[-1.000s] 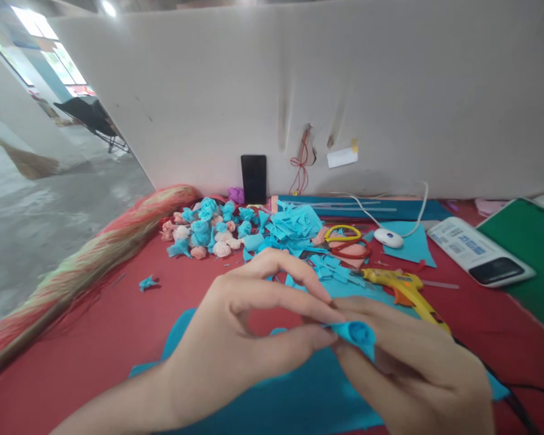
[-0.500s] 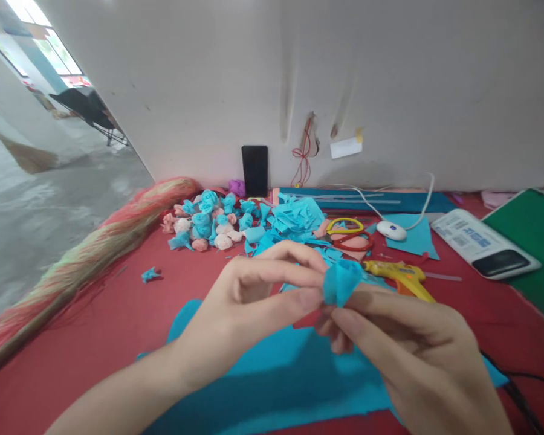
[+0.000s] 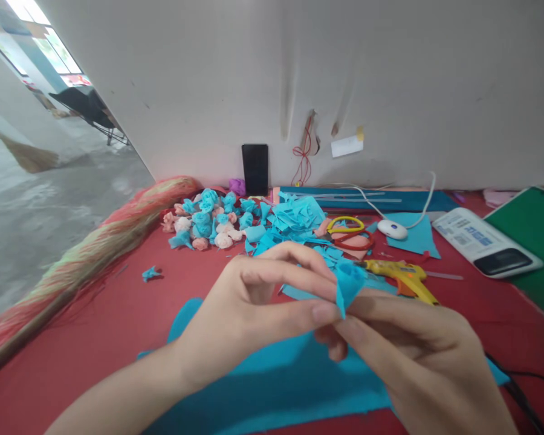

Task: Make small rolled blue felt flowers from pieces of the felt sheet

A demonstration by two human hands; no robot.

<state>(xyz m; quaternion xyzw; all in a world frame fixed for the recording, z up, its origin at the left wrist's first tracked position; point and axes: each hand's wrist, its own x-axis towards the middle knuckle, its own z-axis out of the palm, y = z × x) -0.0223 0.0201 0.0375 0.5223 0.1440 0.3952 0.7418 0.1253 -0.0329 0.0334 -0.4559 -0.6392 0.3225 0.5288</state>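
Between my hands is a small blue crepe-paper flower (image 3: pixel 348 284), rolled into a cone with its wider end up. My left hand (image 3: pixel 263 308) pinches its left side between thumb and fingers. My right hand (image 3: pixel 408 344) is closed on its lower right side, with the thumb near the pointed base. Both hands hover over a large blue paper sheet (image 3: pixel 272 393). Beyond them lie a heap of cut blue paper pieces (image 3: pixel 299 214) and a pile of blue, pink and white paper flowers (image 3: pixel 202 225).
A yellow glue gun (image 3: pixel 403 275) lies right of the hands, near scissors (image 3: pixel 346 225) with yellow and red handles. A white scale-like device (image 3: pixel 487 241), a phone (image 3: pixel 255 169) and a white corded button (image 3: pixel 392 229) stand farther back. A broom (image 3: pixel 95 260) borders the red tabletop's left.
The paper flower has turned and tilted between my fingers, showing more of its pointed base. My left thumb and fingers have shifted slightly right; the right hand stays nearly in place.
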